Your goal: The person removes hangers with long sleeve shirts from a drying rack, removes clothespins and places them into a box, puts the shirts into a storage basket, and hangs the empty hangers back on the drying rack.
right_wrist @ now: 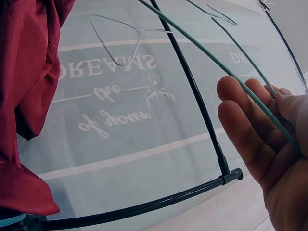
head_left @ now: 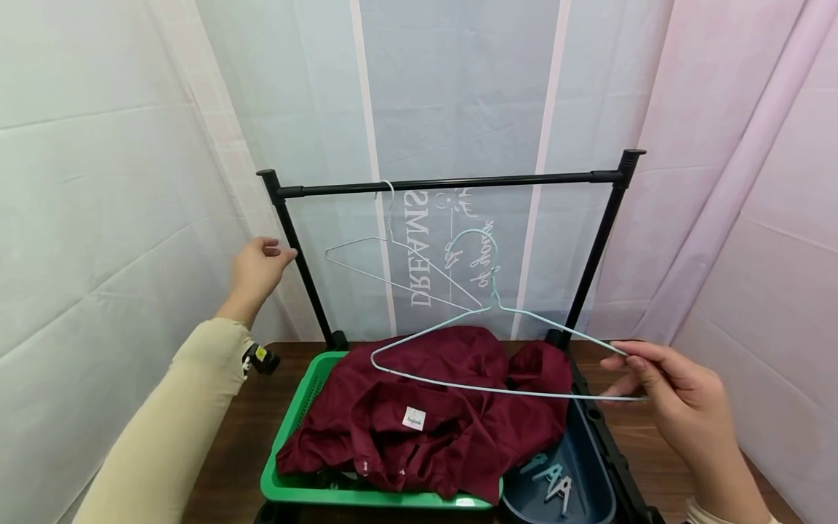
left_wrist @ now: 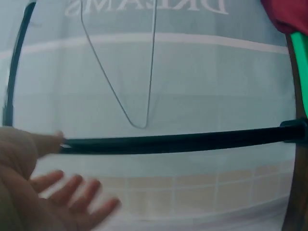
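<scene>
My right hand [head_left: 687,397] pinches one end of a pale green wire hanger [head_left: 452,384] between thumb and fingers, its hook pointing up. In the head view this hanger overlaps a dark red garment [head_left: 458,364] lying bunched over a green basket [head_left: 294,407]. A white tag [head_left: 414,418] shows at the garment's collar. My left hand [head_left: 258,273] holds nothing and is beside the left post of a black rack [head_left: 304,269], its fingers loosely bent. From the rack's top bar hangs a second, pale wire hanger [head_left: 366,271] with nothing on it.
Right of the basket, a dark blue bin [head_left: 592,466] holds several clothespins [head_left: 559,489]. Basket, bin and rack stand on a brown wooden table [head_left: 225,451]. Behind the rack hangs a pale curtain [head_left: 452,87] with mirrored lettering; fabric also lines both sides.
</scene>
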`<state>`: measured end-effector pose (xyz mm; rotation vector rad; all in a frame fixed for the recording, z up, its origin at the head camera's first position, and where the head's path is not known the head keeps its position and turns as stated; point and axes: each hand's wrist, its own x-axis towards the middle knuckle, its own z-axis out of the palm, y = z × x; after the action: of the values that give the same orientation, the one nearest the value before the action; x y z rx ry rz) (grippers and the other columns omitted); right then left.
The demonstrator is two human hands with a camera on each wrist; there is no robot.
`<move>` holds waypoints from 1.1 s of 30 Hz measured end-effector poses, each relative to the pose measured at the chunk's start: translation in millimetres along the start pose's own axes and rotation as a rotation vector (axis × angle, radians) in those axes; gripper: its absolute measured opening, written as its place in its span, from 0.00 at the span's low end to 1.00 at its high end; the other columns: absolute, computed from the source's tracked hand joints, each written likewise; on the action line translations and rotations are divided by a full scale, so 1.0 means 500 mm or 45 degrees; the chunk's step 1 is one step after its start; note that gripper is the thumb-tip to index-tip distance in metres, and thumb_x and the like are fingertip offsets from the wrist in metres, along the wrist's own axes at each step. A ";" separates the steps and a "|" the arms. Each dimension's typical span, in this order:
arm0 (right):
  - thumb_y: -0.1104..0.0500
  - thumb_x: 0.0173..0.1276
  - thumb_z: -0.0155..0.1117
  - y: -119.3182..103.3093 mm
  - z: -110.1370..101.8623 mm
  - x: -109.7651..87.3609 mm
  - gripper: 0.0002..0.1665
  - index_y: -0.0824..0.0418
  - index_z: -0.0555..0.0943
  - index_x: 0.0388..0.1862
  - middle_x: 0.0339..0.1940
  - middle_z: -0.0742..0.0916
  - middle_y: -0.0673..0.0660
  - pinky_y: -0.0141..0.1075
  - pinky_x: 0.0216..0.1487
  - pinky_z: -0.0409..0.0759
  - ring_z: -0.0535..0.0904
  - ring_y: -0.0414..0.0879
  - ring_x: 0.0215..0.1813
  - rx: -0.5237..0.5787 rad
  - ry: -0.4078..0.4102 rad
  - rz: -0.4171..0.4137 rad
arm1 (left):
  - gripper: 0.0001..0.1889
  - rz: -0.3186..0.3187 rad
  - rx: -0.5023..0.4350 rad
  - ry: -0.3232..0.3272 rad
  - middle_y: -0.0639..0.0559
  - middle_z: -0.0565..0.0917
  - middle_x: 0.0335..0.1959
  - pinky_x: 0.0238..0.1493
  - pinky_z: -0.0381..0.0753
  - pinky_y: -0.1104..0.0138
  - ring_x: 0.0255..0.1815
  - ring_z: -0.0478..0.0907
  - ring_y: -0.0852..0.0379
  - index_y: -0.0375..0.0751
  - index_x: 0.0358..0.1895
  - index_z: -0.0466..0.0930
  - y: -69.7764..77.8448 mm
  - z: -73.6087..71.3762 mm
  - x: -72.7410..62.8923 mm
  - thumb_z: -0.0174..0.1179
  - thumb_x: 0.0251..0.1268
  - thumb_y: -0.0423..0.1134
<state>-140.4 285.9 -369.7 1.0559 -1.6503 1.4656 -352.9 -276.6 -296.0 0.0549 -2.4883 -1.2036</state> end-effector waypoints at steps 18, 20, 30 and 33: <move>0.85 0.69 0.50 -0.002 -0.009 -0.002 0.14 0.88 0.76 0.51 0.42 0.91 0.63 0.26 0.38 0.85 0.89 0.43 0.29 -0.015 0.023 -0.012 | 0.24 0.101 -0.305 0.130 0.40 0.78 0.58 0.48 0.86 0.65 0.53 0.80 0.53 0.34 0.68 0.71 -0.030 0.068 0.051 0.60 0.77 0.42; 0.85 0.69 0.51 -0.001 -0.010 -0.001 0.13 0.88 0.76 0.51 0.41 0.91 0.63 0.26 0.39 0.85 0.89 0.43 0.29 -0.027 0.024 -0.025 | 0.24 0.108 -0.291 0.137 0.39 0.78 0.59 0.49 0.86 0.64 0.53 0.79 0.52 0.34 0.69 0.71 -0.032 0.073 0.051 0.59 0.77 0.42; 0.85 0.70 0.51 0.000 -0.002 0.003 0.13 0.89 0.76 0.50 0.41 0.91 0.64 0.27 0.36 0.85 0.89 0.43 0.28 0.008 0.025 -0.033 | 0.23 0.199 -0.162 0.089 0.36 0.79 0.57 0.42 0.83 0.69 0.49 0.80 0.45 0.36 0.70 0.68 -0.055 0.082 0.054 0.52 0.82 0.45; 0.85 0.70 0.50 -0.002 0.000 0.004 0.12 0.90 0.75 0.50 0.41 0.91 0.64 0.28 0.36 0.85 0.89 0.44 0.28 0.026 0.037 -0.037 | 0.22 0.218 -0.112 0.079 0.35 0.79 0.55 0.41 0.83 0.67 0.47 0.81 0.44 0.37 0.69 0.68 -0.057 0.083 0.055 0.51 0.82 0.46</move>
<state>-140.5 285.8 -367.4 1.0606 -1.5971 1.4752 -396.6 -269.2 -332.6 -0.1388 -2.3310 -1.2178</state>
